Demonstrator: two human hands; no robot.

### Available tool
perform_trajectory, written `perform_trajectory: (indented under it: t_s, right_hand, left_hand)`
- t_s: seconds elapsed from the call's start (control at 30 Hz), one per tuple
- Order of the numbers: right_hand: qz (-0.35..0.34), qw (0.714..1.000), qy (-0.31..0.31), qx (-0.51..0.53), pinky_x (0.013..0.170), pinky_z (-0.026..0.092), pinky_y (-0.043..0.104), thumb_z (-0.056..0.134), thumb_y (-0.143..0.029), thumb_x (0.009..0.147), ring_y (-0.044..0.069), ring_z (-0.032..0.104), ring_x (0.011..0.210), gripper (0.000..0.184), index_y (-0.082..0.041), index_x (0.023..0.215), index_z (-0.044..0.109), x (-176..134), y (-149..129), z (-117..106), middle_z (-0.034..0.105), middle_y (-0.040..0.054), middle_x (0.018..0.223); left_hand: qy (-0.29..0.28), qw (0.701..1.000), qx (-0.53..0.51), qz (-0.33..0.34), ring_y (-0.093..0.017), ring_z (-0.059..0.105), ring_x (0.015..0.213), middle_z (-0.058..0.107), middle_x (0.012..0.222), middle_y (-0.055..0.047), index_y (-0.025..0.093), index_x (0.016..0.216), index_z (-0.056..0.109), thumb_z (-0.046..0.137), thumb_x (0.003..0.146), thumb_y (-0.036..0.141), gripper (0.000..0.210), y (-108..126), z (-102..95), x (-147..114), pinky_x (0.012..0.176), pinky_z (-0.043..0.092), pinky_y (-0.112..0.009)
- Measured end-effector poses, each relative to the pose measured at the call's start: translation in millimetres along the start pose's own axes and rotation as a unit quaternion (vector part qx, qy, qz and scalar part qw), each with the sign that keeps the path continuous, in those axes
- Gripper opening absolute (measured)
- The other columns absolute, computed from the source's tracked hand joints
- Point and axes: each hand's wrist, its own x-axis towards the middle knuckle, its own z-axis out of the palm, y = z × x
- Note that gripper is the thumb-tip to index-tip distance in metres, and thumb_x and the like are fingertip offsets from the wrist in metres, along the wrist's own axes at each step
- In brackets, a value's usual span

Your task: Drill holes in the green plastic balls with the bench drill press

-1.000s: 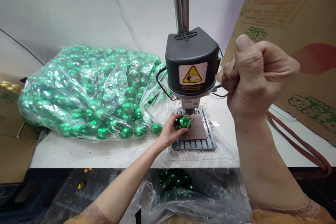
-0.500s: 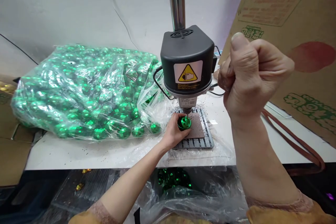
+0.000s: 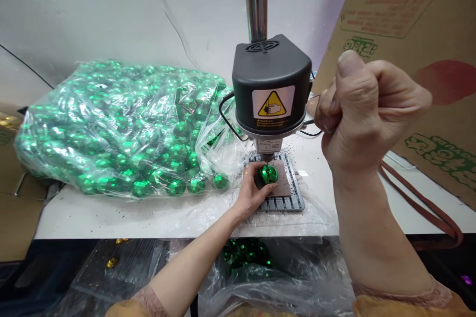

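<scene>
My left hand is closed on a green mirrored ball, with thumb and fingers at its left side. The ball rests on a flat pad on the slotted base of a small drill press. Directly above it is the drill chuck, its thin bit reaching the ball's top; how deep it goes I cannot tell. To the right of the black drill head, my right hand is raised in a fist round the press lever, most of which the fingers hide.
A large clear plastic bag full of green mirrored balls lies to the left. Dark shavings dot the white table. Below its edge, more green balls sit in clear plastic. A cardboard box and brown strap are at the right.
The left hand and the ball have shifted slightly right, and the ball appears turned, more of its green top showing. The right fist and drill head also appear slightly farther right in view.
</scene>
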Motion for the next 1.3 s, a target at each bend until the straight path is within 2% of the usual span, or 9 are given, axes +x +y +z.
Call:
perform_trajectory:
  t_s: [0.13,0.3,0.5,0.67,0.87,1.1,1.3]
  right_hand:
    - [-0.026,0.999,0.014,-0.016,0.052,0.031,0.037,0.081,-0.045,0.106,0.010,0.032,0.048,0.060,-0.026,0.061,0.045,-8.2,8.1,-5.8,0.033,-0.0069,0.053]
    - [-0.061,0.997,0.012,-0.034,0.058,0.036,0.035,0.072,-0.035,0.111,0.008,0.031,0.053,0.059,-0.022,0.063,0.041,-18.9,10.7,-10.6,0.034,-0.0067,0.057]
    - [-0.082,0.994,0.027,-0.066,0.058,0.026,0.034,0.071,-0.043,0.113,0.005,0.033,0.054,0.065,-0.019,0.067,0.031,-35.1,10.1,-16.0,0.030,-0.0059,0.061]
    - [-0.119,0.987,0.054,-0.089,0.054,0.027,0.033,0.073,-0.044,0.112,0.005,0.036,0.052,0.060,-0.020,0.068,0.041,-46.0,20.5,-24.5,0.033,-0.0065,0.062]
    - [-0.165,0.985,0.002,-0.047,0.051,0.025,0.030,0.066,-0.034,0.115,0.004,0.029,0.051,0.052,-0.020,0.073,0.038,-49.4,26.5,-30.7,0.029,-0.0075,0.062]
    - [-0.210,0.977,-0.010,-0.037,0.050,0.027,0.026,0.063,-0.029,0.117,0.002,0.029,0.050,0.050,-0.020,0.077,0.034,-46.2,29.9,-30.7,0.030,-0.0079,0.064]
    - [-0.221,0.975,-0.021,-0.031,0.047,0.026,0.029,0.063,-0.023,0.113,0.004,0.028,0.050,0.048,-0.020,0.075,0.033,-46.3,31.6,-33.9,0.032,-0.0077,0.064]
  left_hand:
    - [0.000,1.000,-0.006,0.001,-0.035,0.074,0.129,0.079,0.133,-0.010,0.026,0.140,0.073,0.102,0.088,0.032,0.060,7.2,-1.0,-1.2,0.117,0.058,-0.051]
    - [-0.002,1.000,-0.009,0.005,-0.035,0.075,0.127,0.080,0.131,-0.009,0.026,0.137,0.074,0.102,0.087,0.032,0.057,10.4,-1.3,-0.2,0.115,0.058,-0.049]
    - [0.006,1.000,-0.016,0.013,-0.034,0.076,0.123,0.081,0.128,-0.009,0.025,0.135,0.075,0.104,0.085,0.034,0.058,3.7,-0.6,1.5,0.111,0.059,-0.048]
    - [0.003,1.000,-0.020,0.024,-0.035,0.075,0.123,0.081,0.129,-0.009,0.025,0.135,0.076,0.103,0.085,0.036,0.057,1.9,-1.1,1.9,0.111,0.057,-0.048]
    - [0.001,0.999,-0.023,0.023,-0.035,0.075,0.124,0.082,0.130,-0.010,0.025,0.135,0.077,0.103,0.086,0.036,0.056,4.9,-1.7,0.8,0.110,0.057,-0.048]
    - [0.008,0.999,-0.021,0.023,-0.035,0.075,0.124,0.082,0.130,-0.009,0.025,0.134,0.077,0.104,0.086,0.036,0.056,4.3,-0.4,0.6,0.111,0.057,-0.048]
    - [0.008,0.999,-0.023,0.025,-0.035,0.076,0.124,0.083,0.131,-0.009,0.025,0.134,0.077,0.103,0.085,0.035,0.057,4.1,0.6,1.2,0.111,0.057,-0.049]
